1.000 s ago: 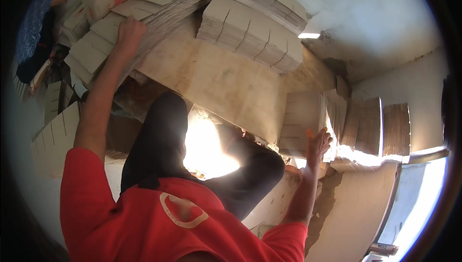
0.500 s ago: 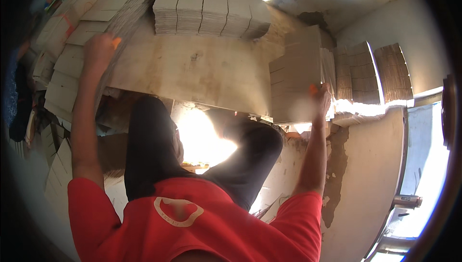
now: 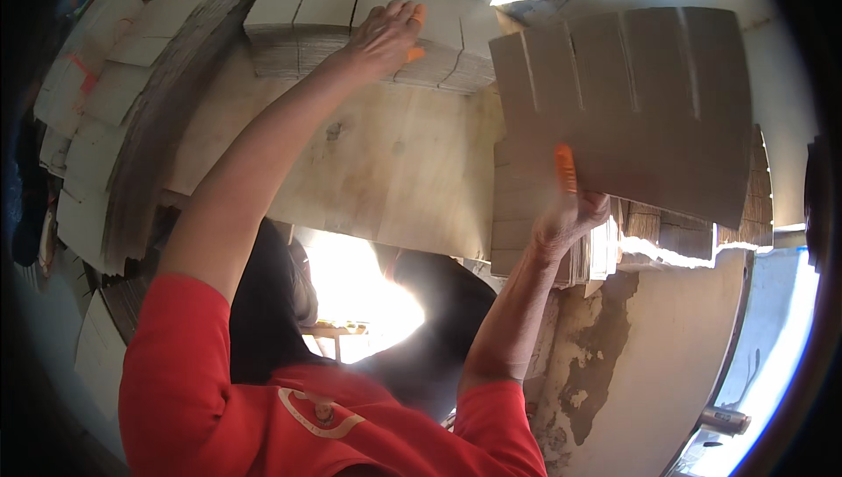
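My right hand (image 3: 574, 210), with an orange cover on its thumb, grips a slotted cardboard sheet (image 3: 640, 109) by its lower edge. The brown sheet stands raised and tilted at the right, with several parallel slots running in from its top edge. My left hand (image 3: 386, 39) reaches across to the back stack of slotted cardboard sheets (image 3: 324, 8). Orange covers sit on its thumb and a finger, which are apart over the stack's front edge. Whether it touches the top sheet is hard to tell.
A long leaning row of cardboard sheets (image 3: 132, 139) fills the left side. Beyond the raised sheet, more cardboard bundles (image 3: 759, 183) stand at the right. The wooden tabletop (image 3: 351, 161) lies before my knees, with a peeling wall (image 3: 649, 345) to the right.
My left hand has moved from the left row over to the back stack. My right hand has lifted a cardboard sheet up and tilted it at the right.
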Demonstrator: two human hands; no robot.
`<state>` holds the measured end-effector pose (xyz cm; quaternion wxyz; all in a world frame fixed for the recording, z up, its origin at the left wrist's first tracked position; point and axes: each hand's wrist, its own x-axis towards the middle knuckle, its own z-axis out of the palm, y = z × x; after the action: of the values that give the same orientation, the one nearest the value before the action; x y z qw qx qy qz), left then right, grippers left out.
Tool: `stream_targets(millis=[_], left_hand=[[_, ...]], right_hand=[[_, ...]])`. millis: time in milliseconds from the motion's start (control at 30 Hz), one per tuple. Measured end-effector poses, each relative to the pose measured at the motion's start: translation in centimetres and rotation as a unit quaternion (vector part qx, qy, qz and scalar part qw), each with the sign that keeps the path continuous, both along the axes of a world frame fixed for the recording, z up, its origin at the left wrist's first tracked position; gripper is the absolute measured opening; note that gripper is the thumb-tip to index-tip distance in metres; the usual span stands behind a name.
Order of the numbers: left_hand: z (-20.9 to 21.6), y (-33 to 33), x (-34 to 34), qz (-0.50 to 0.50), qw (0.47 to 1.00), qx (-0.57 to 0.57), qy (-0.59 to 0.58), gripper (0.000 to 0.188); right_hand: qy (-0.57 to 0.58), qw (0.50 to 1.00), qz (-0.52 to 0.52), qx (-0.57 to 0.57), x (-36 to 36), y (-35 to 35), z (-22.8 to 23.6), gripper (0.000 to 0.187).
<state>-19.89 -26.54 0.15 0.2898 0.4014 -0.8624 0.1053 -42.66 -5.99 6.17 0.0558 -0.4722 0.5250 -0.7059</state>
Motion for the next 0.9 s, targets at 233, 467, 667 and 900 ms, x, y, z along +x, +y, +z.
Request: stream_targets(millis=[233, 467, 667, 900], left_hand=[[-3.4, -3.5, -3.0, 0.032, 0.979, -0.021, -0.199, 0.026], [-3.0, -5.1, -1.6, -0.08, 0.996, -0.036, -0.024, 0.014], [-0.7, -6.9, -0.9, -0.064, 0.975, 0.202, 0.072, 0.028], [-1.9, -5.5, -1.9, -0.113, 0.992, -0.03, -0.038, 0.007]], right_hand=[[-0.05, 0.998, -0.009, 0.049, -0.7, -2.0, -1.4, 0.017], [-0.015, 0.992, -0.008, 0.124, -0.3, -3.5, -3.7, 0.017], [-0.145, 0.962, 0.07, 0.223, 0.8, -2.7, -3.4, 0.008], [-0.165, 0.961, 0.063, 0.213, 1.6, -2.8, -3.5, 0.005]])
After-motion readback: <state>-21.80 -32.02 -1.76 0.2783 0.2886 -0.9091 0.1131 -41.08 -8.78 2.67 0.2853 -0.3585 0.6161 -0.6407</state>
